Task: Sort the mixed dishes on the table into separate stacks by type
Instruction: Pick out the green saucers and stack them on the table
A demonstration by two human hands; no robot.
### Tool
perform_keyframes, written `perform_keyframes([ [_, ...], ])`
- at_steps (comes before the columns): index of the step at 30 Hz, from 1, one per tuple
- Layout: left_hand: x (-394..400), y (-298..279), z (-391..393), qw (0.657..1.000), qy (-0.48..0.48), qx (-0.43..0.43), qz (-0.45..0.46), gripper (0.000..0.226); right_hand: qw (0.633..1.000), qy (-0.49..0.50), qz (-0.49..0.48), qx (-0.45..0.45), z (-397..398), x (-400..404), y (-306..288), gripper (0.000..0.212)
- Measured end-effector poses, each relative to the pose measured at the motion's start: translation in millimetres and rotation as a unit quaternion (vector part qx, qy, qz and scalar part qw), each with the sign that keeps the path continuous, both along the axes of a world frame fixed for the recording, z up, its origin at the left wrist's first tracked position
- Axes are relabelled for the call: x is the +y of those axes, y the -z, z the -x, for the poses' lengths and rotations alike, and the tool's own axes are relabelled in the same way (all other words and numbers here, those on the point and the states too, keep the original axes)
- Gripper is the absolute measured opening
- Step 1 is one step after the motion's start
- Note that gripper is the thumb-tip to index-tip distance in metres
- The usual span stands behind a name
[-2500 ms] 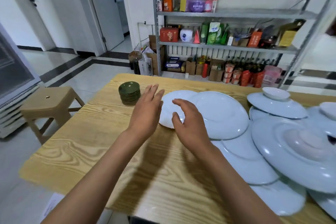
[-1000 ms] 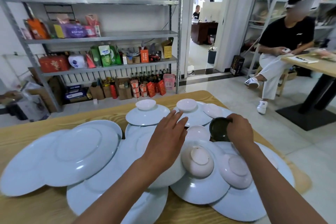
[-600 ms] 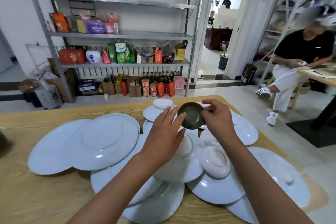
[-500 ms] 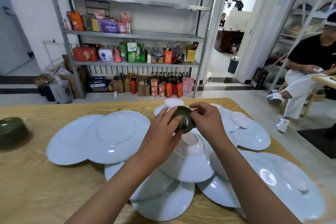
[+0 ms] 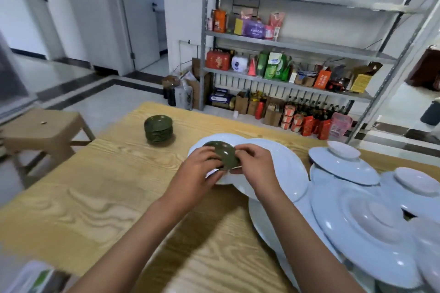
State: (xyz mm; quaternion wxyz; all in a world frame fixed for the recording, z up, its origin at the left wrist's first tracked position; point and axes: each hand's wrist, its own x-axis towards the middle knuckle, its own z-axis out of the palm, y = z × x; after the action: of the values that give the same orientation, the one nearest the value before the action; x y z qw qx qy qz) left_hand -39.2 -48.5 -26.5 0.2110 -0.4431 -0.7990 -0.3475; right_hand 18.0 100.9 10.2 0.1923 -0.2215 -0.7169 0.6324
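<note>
Both hands meet over the white plates (image 5: 273, 166) on the bench (image 5: 100, 197), left hand (image 5: 200, 171) and right hand (image 5: 256, 165) grasping one small green dish (image 5: 223, 153) between their fingers, with the green stack (image 5: 158, 128) well apart at far left.

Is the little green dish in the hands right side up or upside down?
Upside down. The green dish shows its rounded underside, held between the left hand and right hand.

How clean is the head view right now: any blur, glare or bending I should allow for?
Head view: motion-smeared throughout, shelf labels unreadable; wide-angle bending curves the shelf uprights; small glare spots on the white plates; the green dish and both hands stay readable.
</note>
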Motion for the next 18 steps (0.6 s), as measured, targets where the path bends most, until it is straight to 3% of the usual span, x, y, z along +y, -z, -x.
perform_keyframes([
  [5,-45.9,10.9,37.2,0.994,-0.110,-0.017,-0.012,0.017,0.997,-0.052,-0.038,-0.041,26.5,-43.1,23.3,0.020],
  [7,-61.3,12.9,54.9,0.989,-0.146,-0.030,-0.016,0.017,0.987,-0.090,-0.122,-0.058,34.7,-56.7,38.2,0.017],
  [12,-79.3,13.3,91.7,0.979,-0.194,-0.058,-0.018,0.017,0.904,-0.240,-0.342,-0.084,42.7,-85.3,70.7,0.019],
  [15,-84.0,16.0,110.2,0.975,-0.204,-0.080,-0.022,0.020,0.848,-0.281,-0.443,-0.076,50.6,-97.7,88.3,0.014],
  [18,-84.6,15.9,123.9,0.974,-0.209,-0.082,-0.006,0.022,0.817,-0.284,-0.498,-0.066,59.9,-101.8,96.9,0.034],
])
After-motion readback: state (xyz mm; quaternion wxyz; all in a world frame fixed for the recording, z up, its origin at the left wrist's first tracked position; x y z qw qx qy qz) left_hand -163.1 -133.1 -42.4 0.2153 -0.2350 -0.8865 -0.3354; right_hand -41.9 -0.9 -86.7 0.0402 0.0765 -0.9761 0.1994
